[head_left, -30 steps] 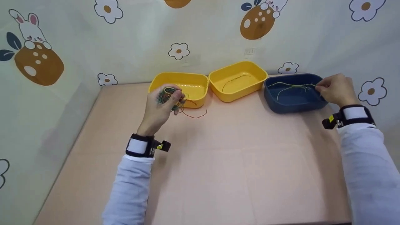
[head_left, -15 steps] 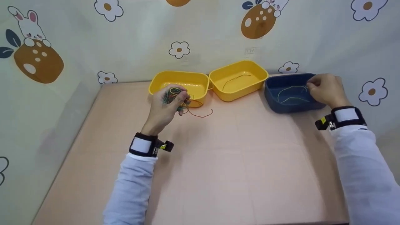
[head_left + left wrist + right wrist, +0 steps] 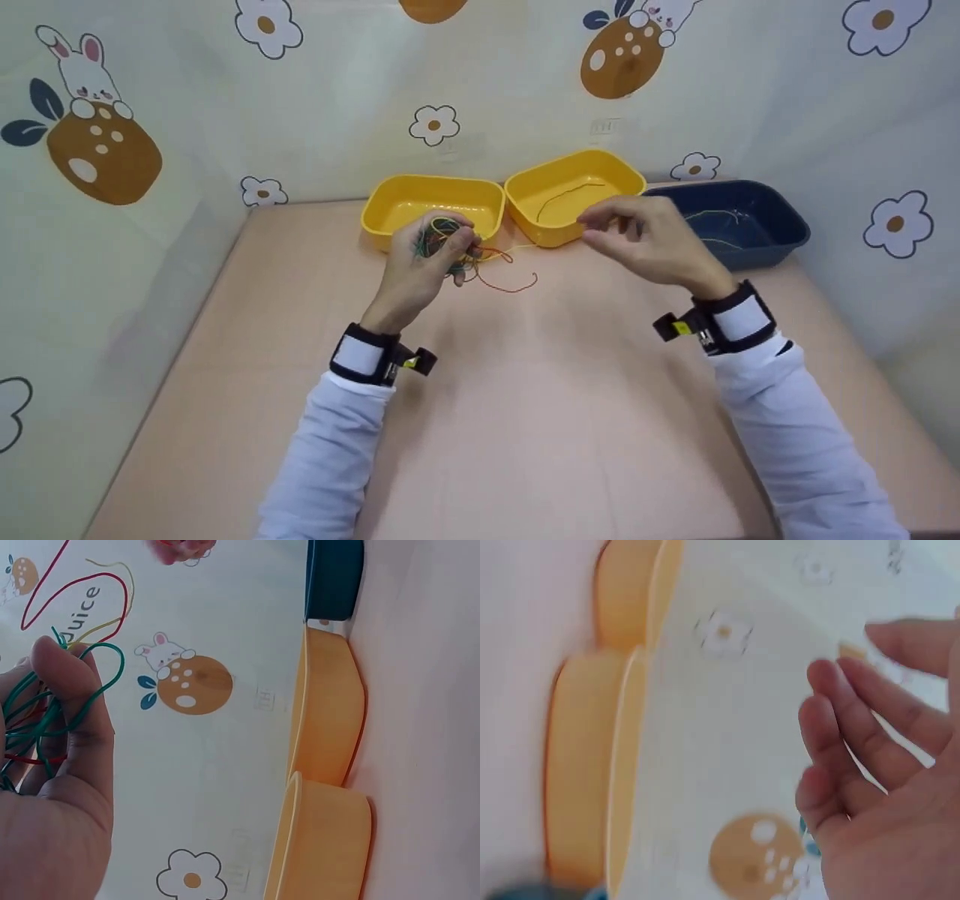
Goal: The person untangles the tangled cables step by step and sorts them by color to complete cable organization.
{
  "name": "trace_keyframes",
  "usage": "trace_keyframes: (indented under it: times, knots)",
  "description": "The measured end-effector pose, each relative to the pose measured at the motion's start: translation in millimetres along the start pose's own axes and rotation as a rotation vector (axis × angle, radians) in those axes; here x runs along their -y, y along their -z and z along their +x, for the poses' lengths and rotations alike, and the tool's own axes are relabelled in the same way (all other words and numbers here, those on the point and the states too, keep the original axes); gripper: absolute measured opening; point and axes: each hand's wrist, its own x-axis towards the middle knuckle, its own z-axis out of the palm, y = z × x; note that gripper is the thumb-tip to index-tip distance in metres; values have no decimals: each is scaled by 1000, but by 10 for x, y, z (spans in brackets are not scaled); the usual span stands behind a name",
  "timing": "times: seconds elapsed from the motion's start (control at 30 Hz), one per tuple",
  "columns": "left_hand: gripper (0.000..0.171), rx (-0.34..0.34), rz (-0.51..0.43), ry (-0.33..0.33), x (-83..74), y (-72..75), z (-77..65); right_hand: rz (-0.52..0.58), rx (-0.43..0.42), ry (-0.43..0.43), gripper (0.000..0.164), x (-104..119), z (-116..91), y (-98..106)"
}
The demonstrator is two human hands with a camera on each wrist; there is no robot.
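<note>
In the head view my left hand (image 3: 416, 266) grips a tangled bundle of thin strings (image 3: 444, 231), mostly green with some red and yellow. A red string (image 3: 510, 290) and a yellow string (image 3: 517, 248) trail from it to the right. The left wrist view shows green loops (image 3: 121, 666) between thumb and fingers. My right hand (image 3: 652, 240) hovers in front of the middle yellow container (image 3: 559, 235) and the blue container (image 3: 795, 236). Its thumb stands apart from the relaxed fingers (image 3: 829, 727), with nothing between them. Yellow strings (image 3: 716, 214) lie in the blue container.
Another yellow container (image 3: 375, 223) stands behind my left hand, next to the middle one. A thin dark string (image 3: 559, 197) lies in the middle container. All stand along the back of the pink-covered table (image 3: 510, 420), against a patterned wall cloth (image 3: 337, 127).
My right hand has let go of a yellow string in the blue container and moved left towards my left hand. The left hand, with its bundle, has shifted slightly right.
</note>
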Motion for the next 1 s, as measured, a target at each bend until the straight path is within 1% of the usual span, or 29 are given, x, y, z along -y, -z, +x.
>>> trace_keyframes:
  times: [0.07, 0.13, 0.2, 0.27, 0.37, 0.53, 0.63, 0.77, 0.87, 1.0]
  knots:
    - [13, -6, -7, -11, 1, -24, -7, 72, 66, 13, 23, 133, 42, -115]
    - [12, -12, -20, -19, 3, -42, -11, 111, 94, 26, 26, 225, 86, -225]
    - [12, -18, -34, -21, 3, -57, -12, 133, 87, 31, 25, 276, 123, -320]
    - [12, -18, -51, -16, 6, -67, -10, 153, 60, 30, 22, 305, 146, -392]
    - [12, -19, -60, -11, 13, -75, -5, 199, 16, 20, 16, 304, 148, -448]
    - [12, -37, -41, -14, 14, -61, 1, 226, -30, 30, 11, 269, 147, -446]
    - [12, -50, -18, -16, 18, -47, 8, 231, -37, 43, 10, 258, 150, -422]
    - [13, -50, 12, -31, 29, -14, 6, 272, -38, 56, 9, 246, 149, -395]
    - [23, -31, 27, -39, 30, 19, -4, 340, -59, 53, 8, 222, 141, -376]
    - [24, -4, 28, -22, 11, 46, -8, 474, -101, 26, 10, 192, 131, -327]
